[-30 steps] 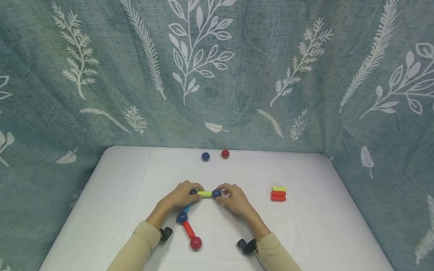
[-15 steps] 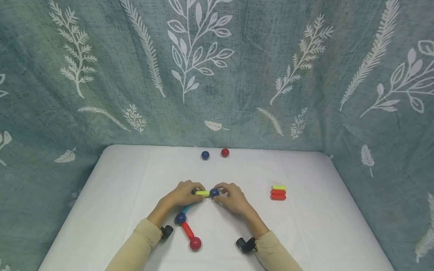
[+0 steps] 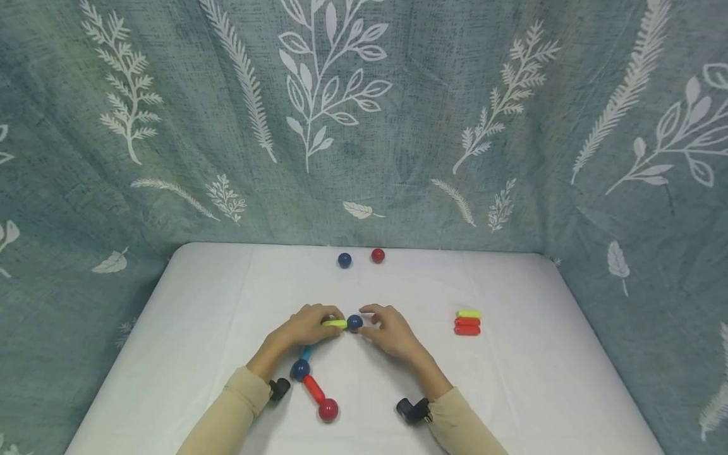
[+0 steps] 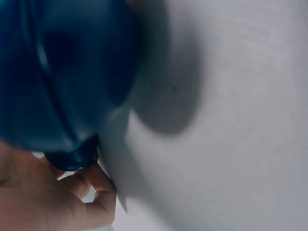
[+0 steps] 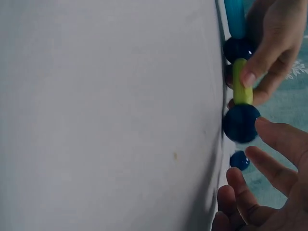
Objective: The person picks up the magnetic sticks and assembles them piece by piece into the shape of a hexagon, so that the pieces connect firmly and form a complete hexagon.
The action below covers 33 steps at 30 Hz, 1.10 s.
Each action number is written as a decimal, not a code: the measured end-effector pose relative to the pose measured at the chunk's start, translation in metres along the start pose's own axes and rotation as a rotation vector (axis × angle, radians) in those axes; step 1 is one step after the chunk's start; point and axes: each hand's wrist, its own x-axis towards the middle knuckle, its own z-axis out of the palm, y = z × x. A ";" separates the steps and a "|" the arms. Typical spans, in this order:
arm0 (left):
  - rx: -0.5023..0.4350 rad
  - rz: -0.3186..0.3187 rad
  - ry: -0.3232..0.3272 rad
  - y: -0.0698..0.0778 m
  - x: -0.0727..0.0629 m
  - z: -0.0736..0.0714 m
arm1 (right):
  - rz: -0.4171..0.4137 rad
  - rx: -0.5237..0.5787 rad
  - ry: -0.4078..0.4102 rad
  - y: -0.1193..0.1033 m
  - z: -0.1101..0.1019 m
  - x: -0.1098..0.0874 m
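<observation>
My left hand (image 3: 311, 323) pinches a yellow-green rod (image 5: 242, 82) between thumb and fingers. A blue ball (image 3: 355, 323) sits at the rod's right end, and another blue ball (image 5: 239, 50) joins its other end to a light-blue rod (image 3: 306, 352). That rod runs down to a third blue ball (image 3: 300, 370), which looms large in the left wrist view. From it a red rod (image 3: 314, 388) leads to a red ball (image 3: 328, 410). My right hand (image 3: 389, 330) has its fingers spread apart, the thumb tip right at the end blue ball.
Toward the back edge of the white table (image 3: 227, 278) lie a loose blue ball (image 3: 344, 260) and a loose red ball (image 3: 378, 256). On the right, a yellow-green rod (image 3: 469, 314) lies beside two red rods (image 3: 467, 326). A patterned cloth (image 3: 409, 126) hangs behind.
The yellow-green rod and its end blue ball have shifted left, deeper into the left hand. The lower blue ball has slid slightly left. The right hand's fingers have loosened from the end ball.
</observation>
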 end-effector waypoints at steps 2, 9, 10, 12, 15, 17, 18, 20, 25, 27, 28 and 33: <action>-0.007 0.000 0.000 0.000 0.000 0.000 | 0.007 0.023 0.026 0.002 -0.008 -0.006; -0.025 0.005 0.004 -0.002 0.001 0.000 | 0.075 0.082 0.140 0.018 -0.047 -0.039; -0.028 0.006 0.006 -0.003 0.002 0.001 | 0.079 0.084 0.153 0.023 -0.054 -0.044; -0.031 0.005 0.010 -0.004 0.002 0.001 | 0.075 0.065 0.190 0.035 -0.066 -0.055; -0.033 -0.002 0.014 -0.004 0.001 0.002 | 0.062 0.023 0.243 0.052 -0.083 -0.069; -0.030 -0.002 0.016 -0.004 0.001 0.002 | 0.051 -0.014 0.279 0.062 -0.093 -0.077; -0.031 -0.004 0.016 -0.004 0.001 0.002 | 0.041 -0.031 0.292 0.066 -0.098 -0.080; -0.029 -0.006 0.012 -0.004 0.001 0.002 | 0.035 -0.056 0.300 0.074 -0.107 -0.085; -0.027 0.001 0.005 -0.004 0.000 0.001 | 0.110 -0.098 0.292 0.092 -0.126 -0.092; -0.027 -0.001 0.007 -0.003 0.001 0.001 | 0.149 -0.101 0.285 0.099 -0.131 -0.094; -0.029 -0.002 0.009 -0.003 0.001 0.001 | 0.167 -0.100 0.279 0.103 -0.132 -0.094; -0.031 -0.010 0.007 -0.004 0.001 0.001 | 0.212 -0.109 0.243 0.116 -0.134 -0.094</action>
